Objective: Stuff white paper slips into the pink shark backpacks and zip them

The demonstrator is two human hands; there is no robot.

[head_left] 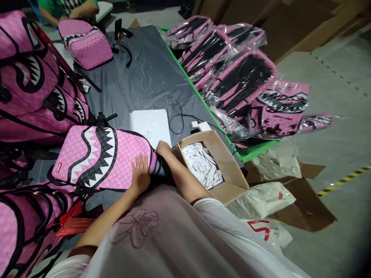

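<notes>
A pink checkered backpack (130, 146) with a shark-mouth print lies flat on the dark-covered table in front of me. On its near end rests my left hand (141, 173), fingers spread against the fabric. My right hand (164, 149) is curled closed at the backpack's black-trimmed end; whatever sits between its fingers is hidden. Just beyond that hand lies a stack of white sheets (151, 125). To the right of my forearm stands an open cardboard box (232, 170) full of small white paper pieces (199, 164).
More pink backpacks (29, 88) are heaped at the left. Plastic-wrapped backpacks (243, 77) lean along the table's green right edge. A black cable (176, 116) loops behind the box. Across the table, a person's hands (78, 13) are at another backpack (89, 46). Cartons (307, 204) stand on the floor.
</notes>
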